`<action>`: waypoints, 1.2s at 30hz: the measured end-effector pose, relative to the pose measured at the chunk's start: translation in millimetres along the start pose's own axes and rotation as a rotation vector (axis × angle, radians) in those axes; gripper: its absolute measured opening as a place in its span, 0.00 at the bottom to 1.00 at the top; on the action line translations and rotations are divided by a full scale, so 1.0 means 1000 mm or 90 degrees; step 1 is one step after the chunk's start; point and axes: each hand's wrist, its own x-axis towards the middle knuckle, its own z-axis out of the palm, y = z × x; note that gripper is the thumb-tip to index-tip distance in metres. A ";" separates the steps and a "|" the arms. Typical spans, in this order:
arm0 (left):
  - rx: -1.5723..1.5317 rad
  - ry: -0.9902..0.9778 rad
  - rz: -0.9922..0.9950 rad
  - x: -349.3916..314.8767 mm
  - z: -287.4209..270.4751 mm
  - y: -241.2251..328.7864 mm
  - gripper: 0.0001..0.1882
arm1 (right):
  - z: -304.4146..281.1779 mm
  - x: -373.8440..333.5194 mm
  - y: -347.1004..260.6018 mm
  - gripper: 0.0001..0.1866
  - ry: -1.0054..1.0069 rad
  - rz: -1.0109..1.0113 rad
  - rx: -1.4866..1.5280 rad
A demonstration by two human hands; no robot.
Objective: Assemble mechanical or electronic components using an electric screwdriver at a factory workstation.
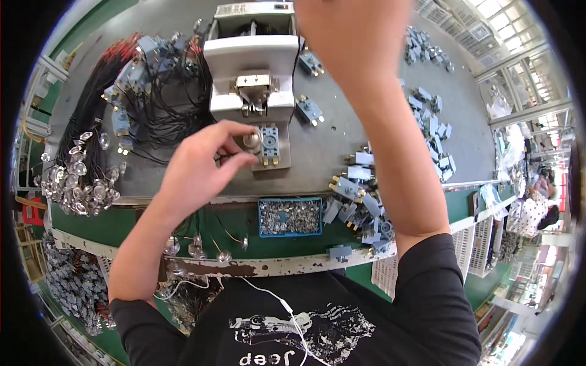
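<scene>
My left hand (204, 160) is at the front of a white-and-grey bench machine (251, 61). Its thumb and forefinger curl round a round silver metal cap (251, 141). Right beside the cap, a blue-grey switch block (270, 145) with brass terminals rests on the machine's metal base plate (281, 160), under the metal press head (254, 88). My right hand (354, 36) is raised at the top edge, to the right of the machine. It is smeared by motion, and its fingers are cut off by the frame.
More blue-grey blocks (310, 110) lie right of the machine, with a pile (360, 195) near the bench edge. A blue tray (290, 235) holds small metal parts. Black leads with silver caps (82, 177) spread across the left. White plastic crates (473, 247) stand lower right.
</scene>
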 end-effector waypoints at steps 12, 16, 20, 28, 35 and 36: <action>0.181 -0.127 -0.078 0.026 0.027 -0.002 0.18 | -0.010 -0.011 0.006 0.25 -0.054 0.339 0.386; 0.167 -0.117 -0.067 0.025 0.028 -0.001 0.18 | -0.015 -0.021 -0.002 0.25 -0.028 0.373 0.535; 0.169 -0.091 -0.005 0.019 0.031 -0.007 0.18 | -0.018 -0.038 -0.024 0.35 0.041 0.359 0.709; 0.129 -0.073 -0.012 0.019 0.032 -0.013 0.17 | -0.017 -0.037 -0.015 0.30 0.031 0.155 0.570; 0.111 -0.017 -0.013 0.011 0.040 -0.016 0.17 | -0.029 -0.048 -0.035 0.29 0.053 0.123 0.568; 0.127 0.013 0.028 0.009 0.042 -0.019 0.15 | -0.028 -0.049 -0.038 0.29 0.060 0.118 0.564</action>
